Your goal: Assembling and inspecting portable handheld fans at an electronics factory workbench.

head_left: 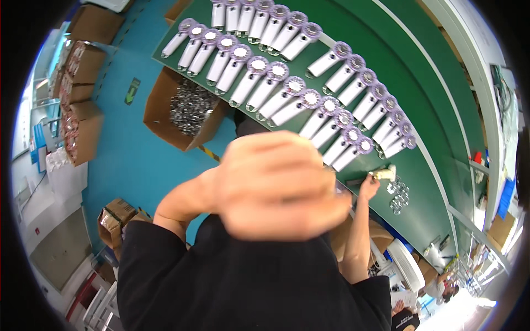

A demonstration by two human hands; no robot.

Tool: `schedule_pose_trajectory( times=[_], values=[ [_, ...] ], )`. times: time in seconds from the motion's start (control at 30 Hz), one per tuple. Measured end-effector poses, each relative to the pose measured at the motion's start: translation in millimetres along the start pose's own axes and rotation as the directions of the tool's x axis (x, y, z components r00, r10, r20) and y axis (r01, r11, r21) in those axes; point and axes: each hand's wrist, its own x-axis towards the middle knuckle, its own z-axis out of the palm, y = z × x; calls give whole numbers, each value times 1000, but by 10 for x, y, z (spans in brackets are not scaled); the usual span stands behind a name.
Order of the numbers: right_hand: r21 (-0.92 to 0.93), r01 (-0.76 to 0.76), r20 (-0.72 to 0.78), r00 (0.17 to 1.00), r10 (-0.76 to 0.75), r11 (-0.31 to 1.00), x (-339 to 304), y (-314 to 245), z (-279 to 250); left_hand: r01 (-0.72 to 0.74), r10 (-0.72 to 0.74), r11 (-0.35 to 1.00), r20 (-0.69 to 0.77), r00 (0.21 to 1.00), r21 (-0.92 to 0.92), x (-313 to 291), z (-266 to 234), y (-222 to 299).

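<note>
My left hand (276, 187) is raised close in front of me, large and blurred. Its fingers look curled into a fist, and anything inside them is hidden. Farther right, at the near edge of the green table (425, 190), my right hand (369, 188) closes its fingertips on a small cream-coloured object (385, 174), whose kind I cannot make out. Beside it lies a loose cluster of shiny metal loops (397, 196). White handheld fans (232, 69) with purple round heads lie in two long rows, several with a metal loop at the handle end.
A cardboard box (156, 113) full of small shiny metal pieces stands left of the table. More cartons (84, 129) line the blue floor at far left. A white chair back (406, 265) is at lower right, with another person (406, 320) near it.
</note>
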Motion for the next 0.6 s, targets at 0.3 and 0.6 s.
schedule_pose_trajectory(
  times=[0.3, 0.6],
  values=[
    [-19, -211, -338, 921, 193, 977, -437, -15, 179, 393, -537, 823, 339, 772, 410, -1354, -277, -1255],
    [-82, -36, -377, 926, 3, 996, -1617, -1093, 492, 735, -846, 528, 190, 498, 424, -2697, -1330, -2486]
  ],
)
